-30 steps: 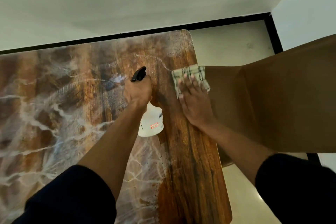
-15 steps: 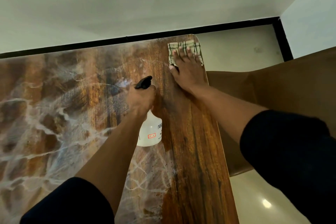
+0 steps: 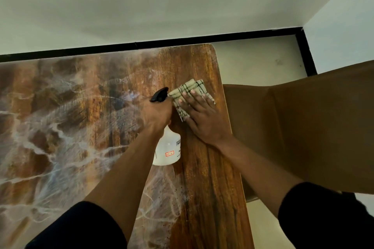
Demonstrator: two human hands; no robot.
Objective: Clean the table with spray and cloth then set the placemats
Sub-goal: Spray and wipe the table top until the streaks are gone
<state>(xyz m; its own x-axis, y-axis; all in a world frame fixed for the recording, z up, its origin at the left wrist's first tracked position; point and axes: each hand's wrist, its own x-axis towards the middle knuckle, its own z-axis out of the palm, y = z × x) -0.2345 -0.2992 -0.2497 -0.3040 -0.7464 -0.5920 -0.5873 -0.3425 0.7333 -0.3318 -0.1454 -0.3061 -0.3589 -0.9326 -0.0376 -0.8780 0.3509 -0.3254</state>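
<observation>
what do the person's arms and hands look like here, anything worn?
Both hands are bare: no gloves, rings or watch visible on the left hand or the right hand. Forearms are uncovered. Each arm has a dark, near-black sleeve pushed up towards the elbow: the left sleeve and the right sleeve. The sleeves look plain, with no markings or logos visible.
</observation>
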